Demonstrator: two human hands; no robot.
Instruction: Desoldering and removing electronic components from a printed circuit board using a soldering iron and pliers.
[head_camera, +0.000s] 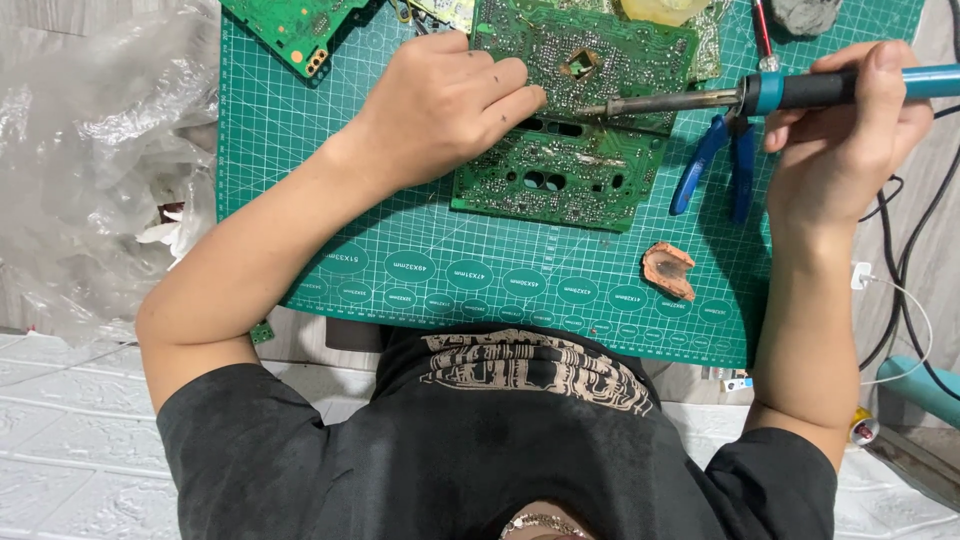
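Near the far edge of the green cutting mat (430, 270), the left hand (440, 105) lies flat on a green circuit board (560, 150), fingers curled and pinning it down with nothing held. The right hand (850, 130) is wrapped around a blue-handled soldering iron (760, 92), its tip touching the board's solder side. Judging by this, soldering is under way, not finished. Blue pliers (715, 165) lie just right of the board; a brown rosin lump (668, 268) sits nearer the mat's near edge.

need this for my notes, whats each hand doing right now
left hand: curled, pressing on the green circuit board; a grip cannot be told
right hand: closed around the soldering iron
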